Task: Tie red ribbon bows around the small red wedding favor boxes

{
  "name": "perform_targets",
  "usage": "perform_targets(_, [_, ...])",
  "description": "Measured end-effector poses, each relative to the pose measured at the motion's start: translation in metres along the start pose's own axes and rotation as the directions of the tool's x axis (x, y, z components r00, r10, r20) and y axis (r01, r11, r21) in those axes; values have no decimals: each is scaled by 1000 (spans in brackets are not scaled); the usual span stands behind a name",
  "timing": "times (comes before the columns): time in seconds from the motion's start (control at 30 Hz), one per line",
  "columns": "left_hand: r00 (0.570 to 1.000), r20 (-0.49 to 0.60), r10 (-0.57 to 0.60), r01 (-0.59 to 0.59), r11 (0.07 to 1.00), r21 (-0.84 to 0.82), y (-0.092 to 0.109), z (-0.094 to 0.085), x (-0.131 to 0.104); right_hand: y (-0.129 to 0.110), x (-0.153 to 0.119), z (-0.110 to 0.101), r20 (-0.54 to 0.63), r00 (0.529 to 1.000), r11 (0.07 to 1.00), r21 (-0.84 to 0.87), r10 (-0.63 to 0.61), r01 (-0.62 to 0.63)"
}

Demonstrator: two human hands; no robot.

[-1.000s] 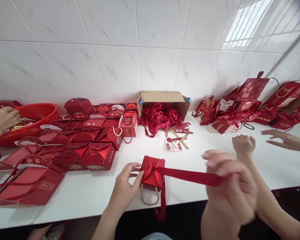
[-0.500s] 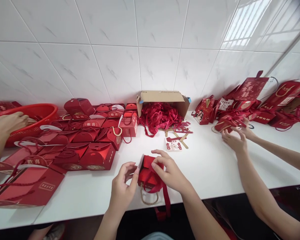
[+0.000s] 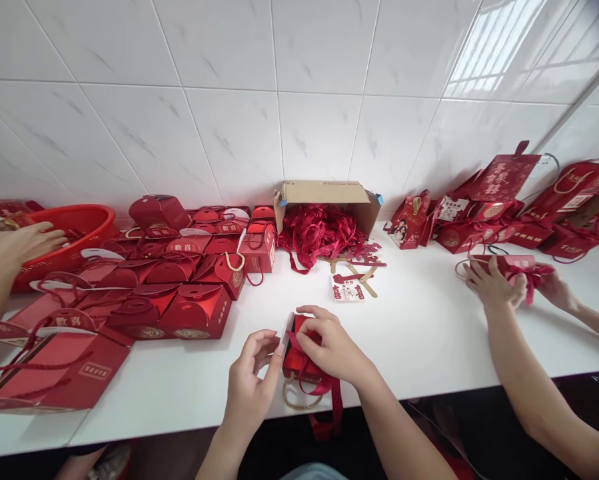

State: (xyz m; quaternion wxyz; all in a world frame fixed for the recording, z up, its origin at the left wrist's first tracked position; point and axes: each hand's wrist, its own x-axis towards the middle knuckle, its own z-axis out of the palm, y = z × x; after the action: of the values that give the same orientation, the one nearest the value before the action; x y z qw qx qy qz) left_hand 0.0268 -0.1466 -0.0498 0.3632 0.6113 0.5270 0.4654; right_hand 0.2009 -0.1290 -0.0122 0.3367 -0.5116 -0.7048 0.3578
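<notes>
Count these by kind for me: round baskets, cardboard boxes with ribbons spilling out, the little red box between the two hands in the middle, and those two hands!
Basket: 1
Cardboard box with ribbons: 1
Little red box: 1
Hands, left hand and right hand: 2
Total: 5

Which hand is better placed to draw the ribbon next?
Probably the right hand: it is at the ribbon over the box, while the left hand is at the raised flap.
</notes>
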Motion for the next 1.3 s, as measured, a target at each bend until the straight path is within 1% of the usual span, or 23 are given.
perform_targets(0.2, [999, 30, 11, -11, 1000, 22, 4, -1, -5, -2, 2, 1, -2, 1000, 1000, 25, -10, 10])
perform_targets(0.33, [1000, 23, 21, -21, 999, 35, 6, -1, -6, -3, 1, -2, 29, 999, 999, 40, -22, 21])
perform_targets(0.47, [1000, 25, 4, -4, 1000, 6, 6, 0, -4, -2, -1, -6, 51, 999, 997, 72, -15, 11])
perform_targets(0.7, [999, 54, -7, 8, 1000, -10, 7, 0, -6, -3, 2, -6, 65, 998, 999, 53, -4, 0])
perform_targets(0.83, [998, 55, -42, 47, 995, -83, 6, -1, 0, -5, 3, -5, 83, 996, 999, 30, -23, 20])
perform_targets(0.9, [993, 93, -77, 87, 990, -109, 8, 0, 9, -6, 3, -5, 88, 996, 999, 23, -27, 25])
perform_targets(0.97, [977, 194, -91, 111, 989, -95, 11, 1, 18, -6, 2, -4, 85, 996, 999, 18, -33, 31])
perform_targets(1.03, [951, 296, -84, 111, 991, -75, 14, 2, 25, -5, 2, -4, 77, 996, 999, 15, -43, 42])
perform_targets(1.07, [942, 327, -80, 108, 992, -67, 13, 1, 28, -4, 1, -4, 67, 997, 999, 16, -47, 46])
perform_targets(1.13, [935, 345, -87, 97, 995, -13, 6, -5, 32, -1, -2, -6, 17, 999, 998, 35, -48, 48])
perform_targets(1.17, [938, 332, -101, 86, 995, 58, -1, -11, 34, 3, -4, -8, -28, 999, 998, 53, -43, 44])
perform_targets(1.2, [944, 305, -127, 80, 983, 164, -9, -20, 36, 7, -8, -10, -83, 996, 997, 72, -33, 39])
perform_targets(1.23, [952, 264, -156, 74, 952, 297, -19, -30, 38, 12, -12, -13, -142, 990, 995, 91, -20, 33])
perform_targets(1.27, [962, 186, -198, 92, 882, 461, -30, -41, 39, 19, -18, -17, -197, 980, 994, 106, -4, 25])
perform_targets(1.3, [966, 82, -244, 146, 779, 609, -40, -52, 41, 26, -24, -20, -241, 970, 993, 116, 16, 12])
